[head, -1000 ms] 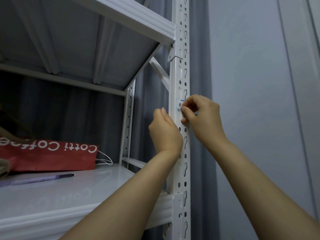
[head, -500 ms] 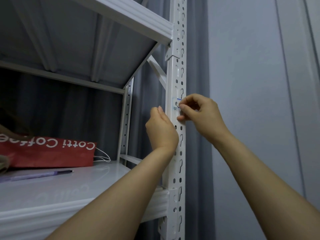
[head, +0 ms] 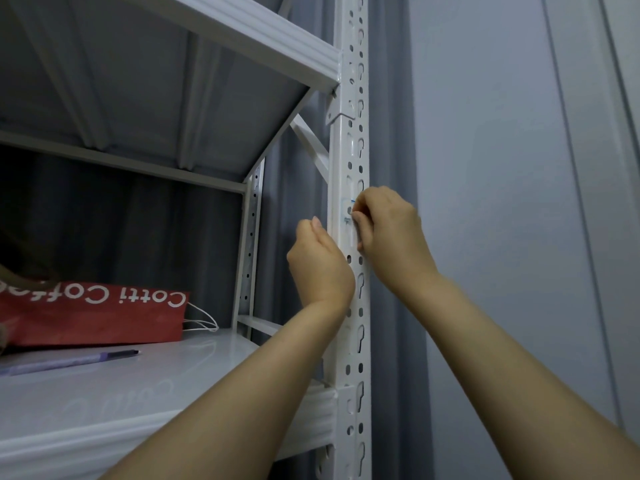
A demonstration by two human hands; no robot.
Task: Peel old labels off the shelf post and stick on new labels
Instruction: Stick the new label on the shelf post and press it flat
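Little of the job looks done, by my read.

Shelf post [head: 349, 150]: white perforated upright at the rack's front right corner. Nothing on its visible length looks freshly stuck.

Red bag [head: 93, 317]: lies on the lower shelf [head: 173, 393], well left of the post. White print reads "Cotti Cof…", upside down from here, the rest cut off by the frame edge.

Right hand [head: 391, 233]: grip narrow, fingertips pinched at the right edge of the label [head: 345, 216] on the post's front face.

Left hand [head: 320, 268]: curled just beside the post's left face, thumb up. The grip faces away, so I cannot tell if it holds anything.

Pen [head: 72, 362]: purple, on the shelf in front of the bag.

Label itself: small pale patch at mid post, looks mostly flat on the metal. Its blue marks are too small to read.

Judgement: the peel on this one is barely started. Getting it off and sticking on new labels are both left to do.
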